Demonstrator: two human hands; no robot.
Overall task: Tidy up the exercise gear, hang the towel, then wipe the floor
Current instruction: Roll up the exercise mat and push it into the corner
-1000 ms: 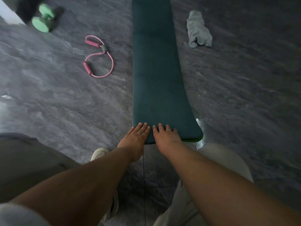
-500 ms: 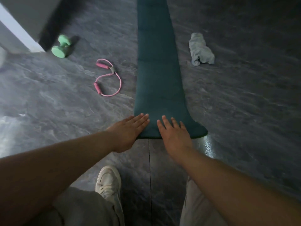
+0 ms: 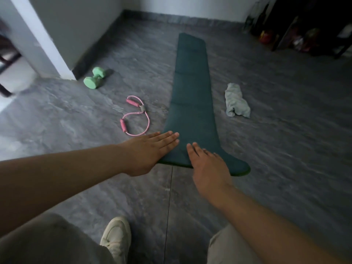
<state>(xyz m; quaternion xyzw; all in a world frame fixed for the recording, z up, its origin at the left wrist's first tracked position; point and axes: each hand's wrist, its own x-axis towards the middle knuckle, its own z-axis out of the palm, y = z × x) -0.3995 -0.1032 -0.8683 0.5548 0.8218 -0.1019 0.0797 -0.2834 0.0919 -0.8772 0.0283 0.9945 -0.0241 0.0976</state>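
Crouching at the near end of the mat point(image 3: 192, 88), the person has both hands out over its short edge.

Left hand point(image 3: 150, 149): grip wide, fingers straight and together, holding nothing. Tips lie over the mat's near-left corner, palm over bare floor point(image 3: 285, 149).

Right hand point(image 3: 207, 168): grip likewise wide, fingers a little spread, nothing held. It covers the mid part of the near edge.

Whether either palm presses down or hovers just above: cannot tell from where I stand.

Mat: dark green, laid flat at full length, running away toward the far wall. No roll started. Judgement: hands sit side by side at this end because a roll-up begins there, so step in hand is prob. starting to roll the mat.

Other gear, all on the floor, untouched:
- Green dumbbell point(image 3: 94, 78) by the wall corner point(image 3: 57, 44), well left of the mat.
- Pink stretch band point(image 3: 136, 116) w/ two handles, near the mat's left side, just beyond the left hand.
- Towel point(image 3: 236, 101), pale and crumpled, right of the mat, near but apart.

One pale shoe point(image 3: 116, 239) shows below the arms.

Progress: early. Nothing put away, towel not hung, floor not wiped.

Risk, est.: an uneven push from the two hands would roll the mat crooked.
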